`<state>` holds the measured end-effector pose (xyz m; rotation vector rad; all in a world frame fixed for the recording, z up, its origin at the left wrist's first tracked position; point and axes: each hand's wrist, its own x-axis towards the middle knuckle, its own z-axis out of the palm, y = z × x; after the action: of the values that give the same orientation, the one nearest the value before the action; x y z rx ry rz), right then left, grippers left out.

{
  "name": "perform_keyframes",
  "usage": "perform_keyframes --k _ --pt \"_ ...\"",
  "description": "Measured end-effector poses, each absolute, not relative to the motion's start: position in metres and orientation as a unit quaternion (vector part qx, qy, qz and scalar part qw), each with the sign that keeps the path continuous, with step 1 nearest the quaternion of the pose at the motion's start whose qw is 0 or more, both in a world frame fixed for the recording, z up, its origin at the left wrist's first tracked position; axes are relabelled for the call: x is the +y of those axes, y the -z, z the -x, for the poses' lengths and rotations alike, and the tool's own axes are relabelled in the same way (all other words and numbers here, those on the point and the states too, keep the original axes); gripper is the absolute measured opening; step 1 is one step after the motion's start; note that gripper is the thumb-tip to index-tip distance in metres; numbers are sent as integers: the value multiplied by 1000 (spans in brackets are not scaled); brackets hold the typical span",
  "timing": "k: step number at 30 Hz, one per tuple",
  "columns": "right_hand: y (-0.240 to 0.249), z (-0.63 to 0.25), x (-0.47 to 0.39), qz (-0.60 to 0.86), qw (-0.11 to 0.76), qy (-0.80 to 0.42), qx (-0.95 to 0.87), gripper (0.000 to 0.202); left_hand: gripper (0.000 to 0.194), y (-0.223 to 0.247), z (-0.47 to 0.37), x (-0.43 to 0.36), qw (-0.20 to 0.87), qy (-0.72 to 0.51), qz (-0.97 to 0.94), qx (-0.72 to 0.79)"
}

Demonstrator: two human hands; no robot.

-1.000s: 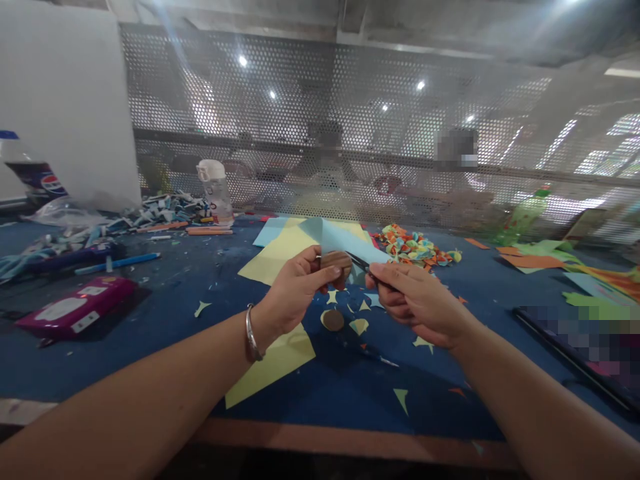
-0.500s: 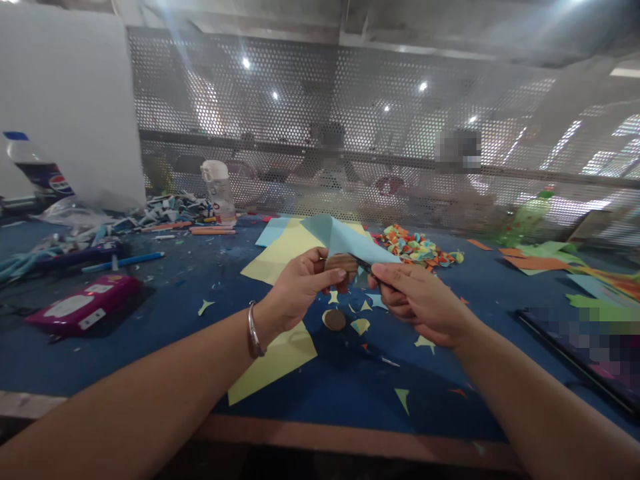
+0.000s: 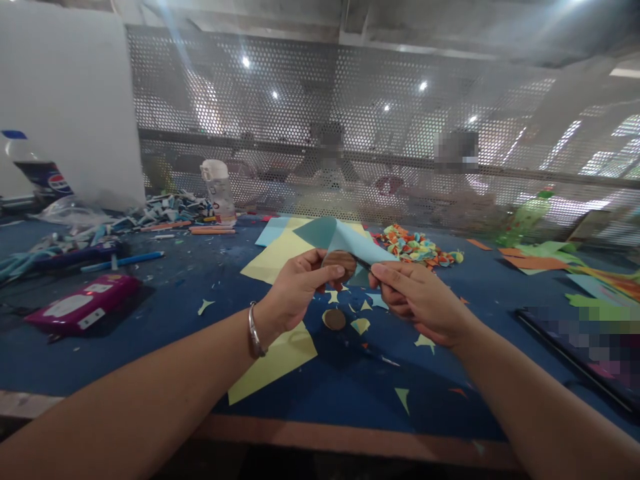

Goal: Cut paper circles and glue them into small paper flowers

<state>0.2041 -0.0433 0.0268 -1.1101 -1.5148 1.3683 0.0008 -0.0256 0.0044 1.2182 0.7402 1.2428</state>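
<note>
Pinched in my left hand (image 3: 300, 283) is a round brown disc (image 3: 342, 261), laid against a light blue paper sheet (image 3: 360, 245) that bends up behind it. My right hand (image 3: 410, 293) is closed round a thin dark tool, seemingly scissors (image 3: 364, 264), whose blades meet the paper beside the disc's right edge. The handles are hidden in my fingers. Under my hands a second brown disc (image 3: 335, 319) lies on the blue table, with a yellow paper piece partly beneath it. Small yellow and blue paper scraps (image 3: 360, 326) are strewn around it.
Yellow sheets (image 3: 273, 370) lie under and behind my left arm. A heap of colourful cut paper (image 3: 417, 245) sits at the back right. At left are a magenta box (image 3: 85, 303), a blue pen (image 3: 123, 261) and a clear bottle (image 3: 219, 192). A dark tablet-like device (image 3: 575, 353) lies right.
The disc and blue paper have turned in my left hand, so the disc's round face shows more. The paper's raised fold has shifted slightly left. My right hand stays nearly in place.
</note>
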Motion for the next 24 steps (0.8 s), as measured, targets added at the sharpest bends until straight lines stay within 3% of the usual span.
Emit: perform_keyframes --k 24 --pt "-26 -205 -44 423 402 -532 -613 36 14 -3 0 -26 616 -527 -521 266"
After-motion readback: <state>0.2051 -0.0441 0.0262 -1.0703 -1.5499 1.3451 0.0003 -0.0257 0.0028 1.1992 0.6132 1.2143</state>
